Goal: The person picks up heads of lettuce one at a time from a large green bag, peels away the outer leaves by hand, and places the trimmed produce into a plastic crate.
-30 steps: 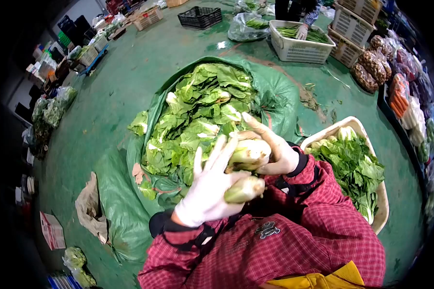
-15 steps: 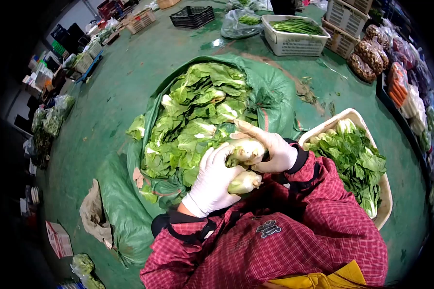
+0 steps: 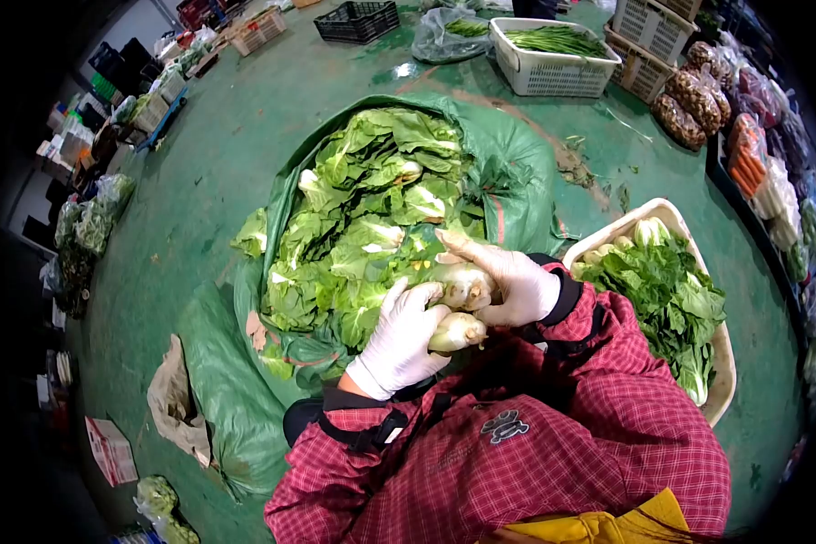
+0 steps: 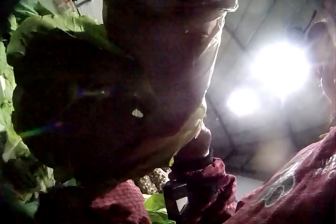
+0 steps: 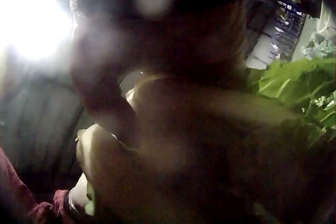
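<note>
Both hands wear white gloves and meet over the near edge of an open green sack full of leafy cabbages. My left hand grips one pale-based cabbage head, its cut stem end toward my body. Just beyond it, my right hand holds a second cabbage head between thumb and fingers. The two bases lie side by side; their leaves are mostly hidden by the hands. Both wrist views are dark, with green leaves showing beside the left hand and more leaves beside the right.
At my right stands a white basket with cabbage heads. A folded green sack and a beige cloth lie at left. Farther off are a crate of long green stalks, a black crate and bagged vegetables along the right.
My left fingers, spread out a second ago, have curled in around the nearer cabbage head. The right hand keeps its hold. Another person's gloved hand has left the far crate.
</note>
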Demonstrator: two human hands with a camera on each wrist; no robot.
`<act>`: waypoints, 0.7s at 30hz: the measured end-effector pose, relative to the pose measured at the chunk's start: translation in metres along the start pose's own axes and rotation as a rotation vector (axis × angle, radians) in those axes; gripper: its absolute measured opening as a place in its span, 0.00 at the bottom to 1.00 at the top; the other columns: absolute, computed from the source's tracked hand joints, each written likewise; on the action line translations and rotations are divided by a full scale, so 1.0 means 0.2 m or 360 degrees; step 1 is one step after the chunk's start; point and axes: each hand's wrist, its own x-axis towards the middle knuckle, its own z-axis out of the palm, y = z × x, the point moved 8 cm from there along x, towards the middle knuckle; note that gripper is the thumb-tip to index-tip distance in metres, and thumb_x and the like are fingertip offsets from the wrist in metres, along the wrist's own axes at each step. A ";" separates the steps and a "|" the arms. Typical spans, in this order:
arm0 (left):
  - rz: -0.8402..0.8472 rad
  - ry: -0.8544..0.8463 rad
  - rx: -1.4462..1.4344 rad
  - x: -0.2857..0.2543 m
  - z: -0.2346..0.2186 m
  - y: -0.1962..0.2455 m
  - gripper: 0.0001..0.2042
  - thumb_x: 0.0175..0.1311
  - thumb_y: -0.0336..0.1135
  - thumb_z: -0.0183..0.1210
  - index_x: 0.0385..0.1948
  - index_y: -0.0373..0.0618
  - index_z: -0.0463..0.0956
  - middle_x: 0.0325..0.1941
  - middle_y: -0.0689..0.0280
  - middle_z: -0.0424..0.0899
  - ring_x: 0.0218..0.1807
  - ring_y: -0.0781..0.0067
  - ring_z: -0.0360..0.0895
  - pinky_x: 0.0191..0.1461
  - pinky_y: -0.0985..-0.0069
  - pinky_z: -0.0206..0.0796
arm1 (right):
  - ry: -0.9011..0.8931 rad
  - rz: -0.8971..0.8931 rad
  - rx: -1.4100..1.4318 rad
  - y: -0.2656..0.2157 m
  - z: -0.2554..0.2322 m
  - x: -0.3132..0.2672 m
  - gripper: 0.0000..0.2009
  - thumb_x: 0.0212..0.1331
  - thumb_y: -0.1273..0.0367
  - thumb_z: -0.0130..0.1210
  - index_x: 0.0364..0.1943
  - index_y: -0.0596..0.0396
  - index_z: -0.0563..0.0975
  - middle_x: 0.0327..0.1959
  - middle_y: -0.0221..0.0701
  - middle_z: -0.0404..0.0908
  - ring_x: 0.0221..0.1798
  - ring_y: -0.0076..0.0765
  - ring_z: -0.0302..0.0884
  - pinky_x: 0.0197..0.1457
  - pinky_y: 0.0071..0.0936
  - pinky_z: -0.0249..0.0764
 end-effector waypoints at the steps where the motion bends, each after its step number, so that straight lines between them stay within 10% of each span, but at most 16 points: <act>1: 0.0009 0.0010 -0.0009 0.00 0.00 -0.01 0.23 0.44 0.40 0.71 0.45 0.46 0.80 0.54 0.60 0.77 0.61 0.57 0.71 0.72 0.51 0.53 | 0.0011 0.0040 -0.0085 0.00 -0.01 0.01 0.50 0.44 0.77 0.67 0.75 0.54 0.52 0.60 0.44 0.75 0.62 0.46 0.75 0.65 0.34 0.70; 11: -0.0003 0.0020 0.0009 -0.02 0.03 -0.09 0.26 0.41 0.40 0.71 0.48 0.50 0.78 0.53 0.64 0.75 0.58 0.61 0.73 0.74 0.52 0.49 | 0.0677 0.0109 -0.0801 0.11 -0.11 0.07 0.36 0.47 0.71 0.59 0.68 0.52 0.66 0.50 0.47 0.79 0.53 0.53 0.77 0.60 0.38 0.73; 15: -0.0242 -0.0145 -0.0027 -0.07 0.08 -0.26 0.27 0.43 0.41 0.69 0.52 0.58 0.79 0.56 0.63 0.74 0.62 0.61 0.71 0.76 0.49 0.44 | 0.0916 0.0279 -0.0032 0.34 -0.26 0.00 0.38 0.44 0.73 0.62 0.68 0.54 0.66 0.62 0.42 0.75 0.63 0.41 0.75 0.66 0.30 0.70; 21: -0.0680 -0.0038 -0.0102 -0.24 -0.07 -0.48 0.18 0.41 0.42 0.67 0.39 0.53 0.87 0.78 0.50 0.53 0.81 0.42 0.31 0.77 0.39 0.16 | 0.0529 0.0053 0.1082 0.23 -0.30 -0.01 0.51 0.45 0.64 0.72 0.75 0.55 0.52 0.67 0.41 0.69 0.69 0.38 0.67 0.72 0.35 0.61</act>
